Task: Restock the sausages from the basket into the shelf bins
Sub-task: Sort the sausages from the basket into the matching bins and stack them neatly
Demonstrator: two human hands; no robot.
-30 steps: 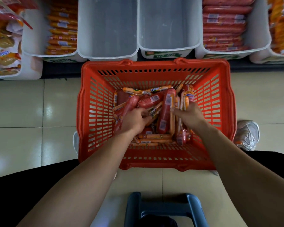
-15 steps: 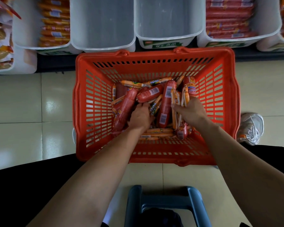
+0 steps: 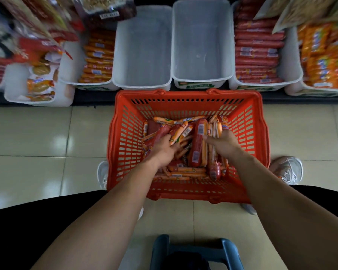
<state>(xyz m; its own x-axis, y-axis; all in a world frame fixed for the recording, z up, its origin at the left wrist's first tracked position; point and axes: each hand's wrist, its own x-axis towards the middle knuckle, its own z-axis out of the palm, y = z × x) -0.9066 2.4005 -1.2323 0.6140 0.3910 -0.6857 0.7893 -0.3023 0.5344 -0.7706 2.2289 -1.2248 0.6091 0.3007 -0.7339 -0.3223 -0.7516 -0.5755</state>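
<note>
Sausages (image 3: 185, 169) lie heaped on the bottom of the red basket (image 3: 129, 145), which sits on the tiled floor with its far rim close against the shelf. None of this load has gone across yet, by the look of it. The two clear shelf bins (image 3: 142, 47) (image 3: 201, 45) just beyond that rim are bare, between a bin of thin orange sticks (image 3: 98, 57) and a bin of red sausages (image 3: 258, 53). Compared with a second ago, our view has tipped up so that far more of the shelf shows, while both hands have stayed down in the pile. The left hand (image 3: 164, 151) seemed then to hold a thick red sausage toward the basket's left wall. It has since left that one and shifted toward the middle. We take this to mean the gathering is nearly done and the lift to a bin is close. The left hand's fingers are now fairly straight and spread, pushed in among the thin sticks, with one labelled stick lying across them; we see nothing clasped. The right hand (image 3: 225, 142), toward the basket's right wall, is curled round a bunch of thin orange sausages (image 3: 215, 128) that stands up out of its grasp. Its thumb reaches toward the upright thick red sausage (image 3: 198, 141) just beside it.
</note>
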